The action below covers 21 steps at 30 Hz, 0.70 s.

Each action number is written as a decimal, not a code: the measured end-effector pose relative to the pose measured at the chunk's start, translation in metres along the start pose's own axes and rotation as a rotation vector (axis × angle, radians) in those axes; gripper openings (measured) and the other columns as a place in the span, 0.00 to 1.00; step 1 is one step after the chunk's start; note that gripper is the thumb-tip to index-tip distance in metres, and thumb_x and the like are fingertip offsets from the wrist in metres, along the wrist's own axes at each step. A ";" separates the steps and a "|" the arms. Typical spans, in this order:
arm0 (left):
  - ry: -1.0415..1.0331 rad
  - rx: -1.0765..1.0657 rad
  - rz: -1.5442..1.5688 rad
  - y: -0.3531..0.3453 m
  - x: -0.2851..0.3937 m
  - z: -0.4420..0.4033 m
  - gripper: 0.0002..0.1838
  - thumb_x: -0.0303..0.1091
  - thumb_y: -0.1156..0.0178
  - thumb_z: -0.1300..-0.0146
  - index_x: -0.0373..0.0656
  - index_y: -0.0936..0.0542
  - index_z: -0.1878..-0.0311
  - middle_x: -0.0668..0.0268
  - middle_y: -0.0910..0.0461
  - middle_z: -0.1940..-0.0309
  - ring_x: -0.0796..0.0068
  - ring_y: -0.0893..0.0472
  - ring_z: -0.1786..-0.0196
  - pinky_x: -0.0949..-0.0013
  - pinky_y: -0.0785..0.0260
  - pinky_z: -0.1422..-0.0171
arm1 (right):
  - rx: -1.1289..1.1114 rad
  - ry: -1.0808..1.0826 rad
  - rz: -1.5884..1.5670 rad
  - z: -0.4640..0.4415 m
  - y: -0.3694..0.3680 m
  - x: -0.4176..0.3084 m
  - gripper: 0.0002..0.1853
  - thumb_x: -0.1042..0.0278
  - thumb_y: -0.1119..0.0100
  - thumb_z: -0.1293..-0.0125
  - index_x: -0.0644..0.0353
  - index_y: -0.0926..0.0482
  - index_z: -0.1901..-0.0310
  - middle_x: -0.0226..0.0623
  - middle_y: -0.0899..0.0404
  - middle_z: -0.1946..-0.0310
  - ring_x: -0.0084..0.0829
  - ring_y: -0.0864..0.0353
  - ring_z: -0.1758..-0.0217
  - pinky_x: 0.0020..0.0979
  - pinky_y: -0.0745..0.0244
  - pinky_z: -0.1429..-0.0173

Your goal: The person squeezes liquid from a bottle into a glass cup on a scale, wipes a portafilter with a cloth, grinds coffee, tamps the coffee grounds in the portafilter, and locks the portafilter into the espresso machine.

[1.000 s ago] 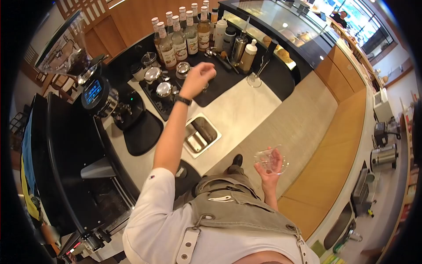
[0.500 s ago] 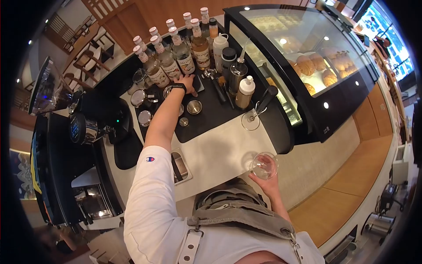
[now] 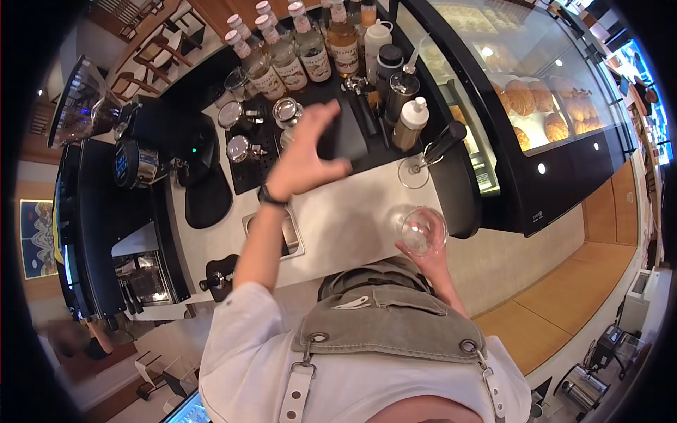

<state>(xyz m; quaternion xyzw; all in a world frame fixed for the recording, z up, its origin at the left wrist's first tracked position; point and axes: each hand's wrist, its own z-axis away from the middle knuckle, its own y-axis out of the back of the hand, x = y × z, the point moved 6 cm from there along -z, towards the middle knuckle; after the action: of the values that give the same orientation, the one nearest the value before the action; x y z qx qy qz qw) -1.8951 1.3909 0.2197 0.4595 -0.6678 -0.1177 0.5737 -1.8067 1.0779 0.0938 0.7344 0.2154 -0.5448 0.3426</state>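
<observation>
My left hand is raised over the near edge of the black mat, slightly blurred, with thumb and fingers spread and nothing visible between them. Just beyond it lies a flat dark square slab, partly covered by the hand. A small metal cup stands close to the fingertips. In my right hand is a clear drinking glass, gripped at the counter's front edge; its contents, if any, are too hard to make out.
Several syrup bottles line the back of the mat. A pump bottle, a portafilter and a wire stand with a black handle are at the right. A pastry case borders the counter; a coffee grinder stands left.
My left hand has drawn back from the flat slab near the bottles toward me, its fingers opening wide. The view has tipped downward; the glass stays in my right hand.
</observation>
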 end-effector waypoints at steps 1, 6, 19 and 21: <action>0.041 -0.043 0.037 -0.029 -0.001 0.035 0.57 0.41 0.22 0.59 0.43 0.34 0.21 0.48 0.32 0.31 0.47 0.33 0.26 0.53 0.42 0.19 | 0.012 0.030 0.038 -0.007 -0.003 -0.005 0.50 0.72 0.14 0.53 0.59 0.34 0.28 0.47 0.31 0.33 0.45 0.27 0.28 0.40 0.19 0.31; 0.201 -0.143 0.038 -0.135 -0.022 0.157 0.61 0.39 0.24 0.60 0.42 0.42 0.19 0.47 0.34 0.28 0.43 0.36 0.25 0.49 0.44 0.18 | -0.212 0.045 0.091 -0.030 -0.052 0.001 0.54 0.63 0.14 0.49 0.61 0.39 0.24 0.45 0.30 0.32 0.41 0.26 0.29 0.42 0.26 0.26; 0.257 0.043 0.172 -0.137 -0.048 0.214 0.67 0.39 0.18 0.51 0.35 0.55 0.17 0.44 0.41 0.22 0.43 0.41 0.19 0.50 0.45 0.15 | -0.340 0.063 0.166 -0.011 -0.132 0.025 0.51 0.64 0.19 0.49 0.63 0.38 0.25 0.46 0.23 0.33 0.46 0.27 0.27 0.47 0.35 0.22; 0.269 0.023 0.215 -0.138 -0.053 0.216 0.68 0.39 0.17 0.51 0.33 0.56 0.17 0.43 0.41 0.22 0.43 0.39 0.20 0.51 0.44 0.15 | -0.348 0.087 0.200 -0.009 -0.138 0.028 0.50 0.62 0.20 0.49 0.64 0.38 0.25 0.46 0.23 0.33 0.48 0.28 0.27 0.49 0.38 0.21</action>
<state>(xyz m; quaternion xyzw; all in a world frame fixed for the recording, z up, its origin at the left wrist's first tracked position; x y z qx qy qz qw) -2.0218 1.2749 0.0226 0.4036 -0.6316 0.0148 0.6618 -1.8872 1.1760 0.0314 0.7048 0.2469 -0.4303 0.5071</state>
